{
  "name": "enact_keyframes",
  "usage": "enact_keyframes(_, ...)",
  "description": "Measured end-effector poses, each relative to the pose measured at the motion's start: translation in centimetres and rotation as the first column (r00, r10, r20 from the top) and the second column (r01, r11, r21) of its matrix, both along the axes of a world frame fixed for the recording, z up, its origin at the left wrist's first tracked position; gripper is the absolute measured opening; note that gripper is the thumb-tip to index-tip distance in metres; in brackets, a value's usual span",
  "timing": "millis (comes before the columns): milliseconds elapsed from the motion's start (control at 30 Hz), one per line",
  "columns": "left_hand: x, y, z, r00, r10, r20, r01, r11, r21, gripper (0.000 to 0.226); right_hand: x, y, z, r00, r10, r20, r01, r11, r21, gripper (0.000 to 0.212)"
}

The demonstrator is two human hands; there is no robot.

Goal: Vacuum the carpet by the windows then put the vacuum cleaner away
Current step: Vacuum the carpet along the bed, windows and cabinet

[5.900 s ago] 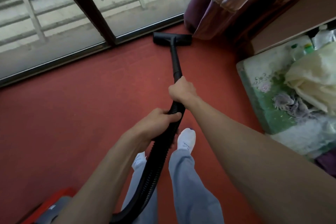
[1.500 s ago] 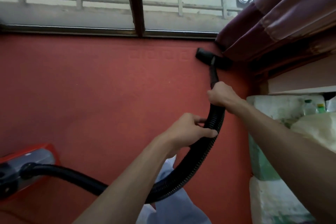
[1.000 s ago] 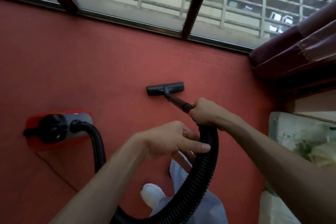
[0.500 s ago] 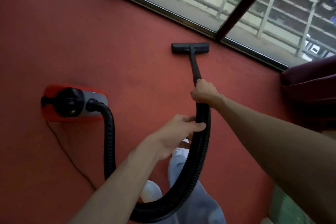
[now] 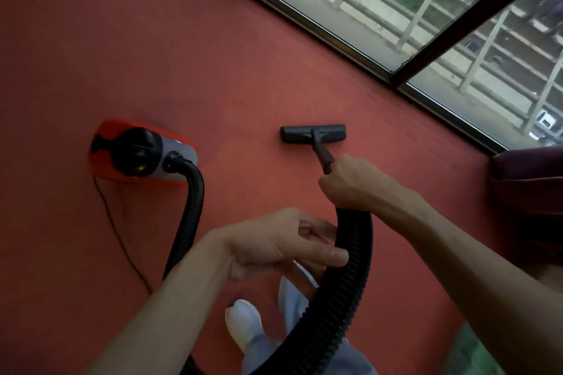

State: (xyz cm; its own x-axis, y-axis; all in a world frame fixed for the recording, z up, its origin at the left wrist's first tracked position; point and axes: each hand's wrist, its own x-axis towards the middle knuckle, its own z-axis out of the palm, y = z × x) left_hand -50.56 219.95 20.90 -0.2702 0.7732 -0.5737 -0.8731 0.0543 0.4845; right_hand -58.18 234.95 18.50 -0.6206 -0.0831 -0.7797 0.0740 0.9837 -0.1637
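The red and grey vacuum cleaner (image 5: 143, 151) sits on the red carpet (image 5: 249, 49) at the left. Its black ribbed hose (image 5: 350, 277) loops down past my legs and up to the wand. My right hand (image 5: 353, 183) grips the top of the wand. The black floor nozzle (image 5: 313, 133) lies flat on the carpet just beyond that hand. My left hand (image 5: 283, 243) hovers beside the hose with its fingers stretched out, a fingertip touching the ribbed tube without gripping it.
Floor-to-ceiling windows (image 5: 380, 3) with dark frames run along the carpet's far edge. A dark purple curtain (image 5: 530, 179) hangs at the right. A thin power cord (image 5: 122, 237) trails from the vacuum cleaner toward me. My socked foot (image 5: 243, 323) stands near the hose.
The nozzle has been pulled back from the window toward me. My left hand has let go of the hose and opened. The view has turned left.
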Motion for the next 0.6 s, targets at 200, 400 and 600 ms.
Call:
enact_keyframes(200, 1.1, -1.0, -1.8, 0.997, 0.081, -0.002, -0.081, 0.994, -0.072, 0.035, 0.0, -2.7, -1.9, 0.996, -0.088, -0.022, 0.086, 0.994, -0.065, 0.023)
enact_keyframes(400, 0.8, 2.5, -6.4, 0.912, 0.410, -0.016, -0.393, 0.864, -0.315, 0.029, -4.5, -3.1, -9.5, 0.982, -0.171, -0.080, 0.162, 0.981, -0.102, 0.042)
enact_keyframes(600, 0.7, 6.8, -8.3, 0.842, 0.511, -0.174, -0.525, 0.699, -0.485, 0.055, -5.1, -1.5, -10.4, 0.804, -0.595, 0.003, 0.578, 0.779, -0.244, 0.039)
